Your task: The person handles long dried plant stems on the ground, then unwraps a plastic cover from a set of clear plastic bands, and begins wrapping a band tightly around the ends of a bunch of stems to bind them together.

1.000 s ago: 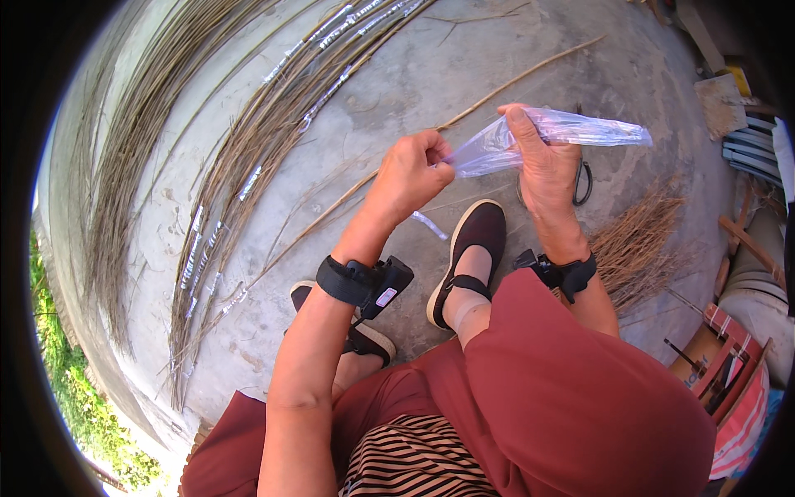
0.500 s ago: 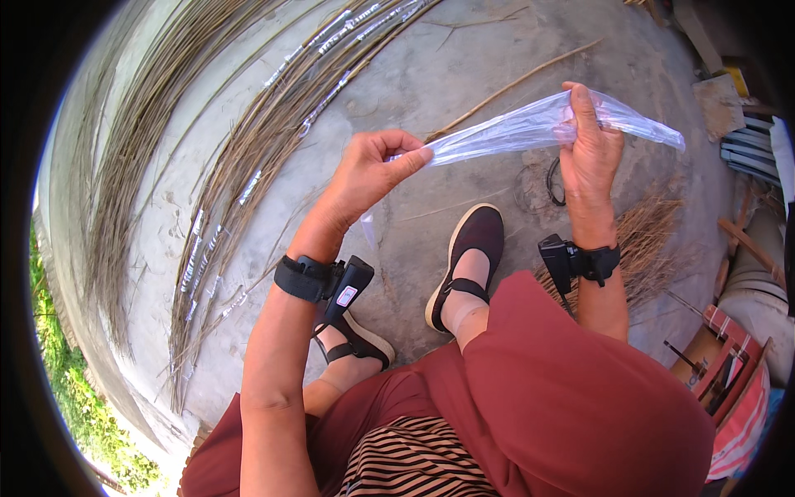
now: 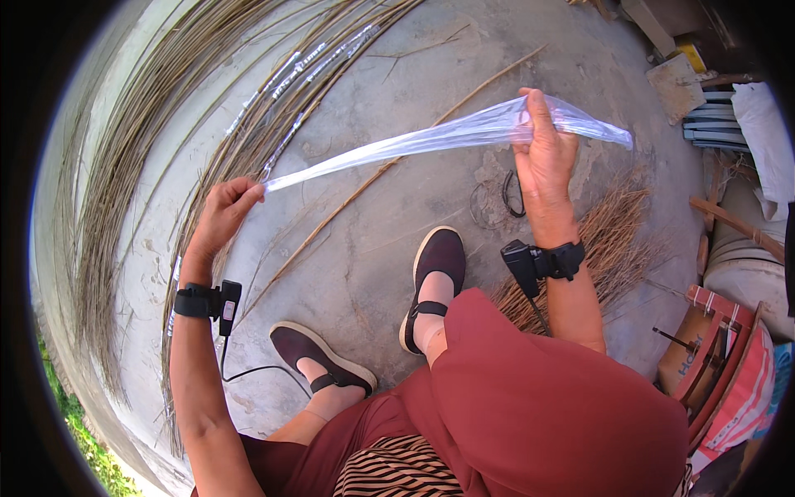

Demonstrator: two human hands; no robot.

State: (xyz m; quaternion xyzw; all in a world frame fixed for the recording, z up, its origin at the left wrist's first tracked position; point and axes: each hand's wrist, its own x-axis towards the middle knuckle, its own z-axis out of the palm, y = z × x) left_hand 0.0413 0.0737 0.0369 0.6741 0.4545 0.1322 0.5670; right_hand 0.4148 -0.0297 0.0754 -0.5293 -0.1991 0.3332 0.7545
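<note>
And the arms are wide apart here! The left hand (image 3: pixel 222 217) is out at the far left, its forearm (image 3: pixel 192 364) running almost straight up from the lower edge, fingers curled in, thumb pressed to the forefinger, pinching the narrow end of the clear plastic film (image 3: pixel 406 145). Over on the right, the right hand (image 3: pixel 545 157) stands higher, wrist upright, thumb pointing up, the film gripped between thumb and fingers (some of those fingers sit behind the plastic, so their exact bend I cannot tell). The film itself spans the gap between the hands, drawn into a thin rope at the left, fanning wider at the right, with a short tail poking out beyond the right hand. It crosses above a long thin stick (image 3: pixel 356 197) on the concrete floor (image 3: pixel 389 265). Left of that lie long bundled sticks (image 3: pixel 286 99); a brushy twig pile (image 3: pixel 617 228) sits near the right forearm (image 3: pixel 573 302).
</note>
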